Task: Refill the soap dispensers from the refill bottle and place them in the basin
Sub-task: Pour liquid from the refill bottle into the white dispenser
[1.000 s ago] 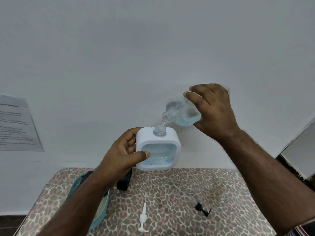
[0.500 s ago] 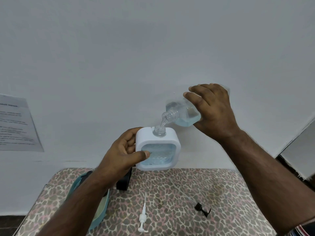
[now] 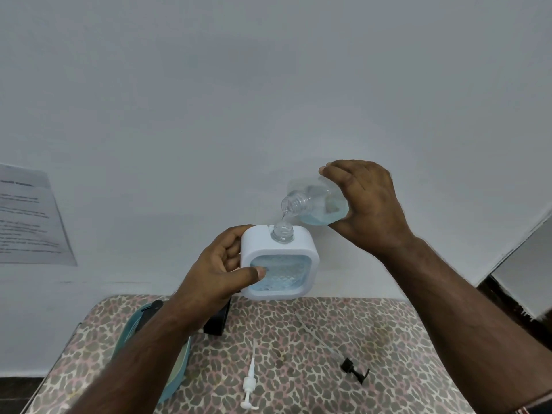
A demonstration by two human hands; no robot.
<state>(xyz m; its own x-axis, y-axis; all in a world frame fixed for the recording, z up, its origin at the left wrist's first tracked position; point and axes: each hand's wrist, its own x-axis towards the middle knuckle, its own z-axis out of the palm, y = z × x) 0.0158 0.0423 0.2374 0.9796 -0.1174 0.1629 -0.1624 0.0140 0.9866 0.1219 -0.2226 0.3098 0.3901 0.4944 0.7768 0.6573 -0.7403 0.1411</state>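
Tipping the refill bottle [image 3: 321, 206] with my right hand [image 3: 369, 204] wrapped round it, neck low so soap drops straight in; left hand [image 3: 222, 271] fingers clamp the dispenser [image 3: 279, 262] upright, steadying its mouth.

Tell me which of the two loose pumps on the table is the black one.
The black pump lies toward the right, under the right forearm; the white pump lies nearer the middle.
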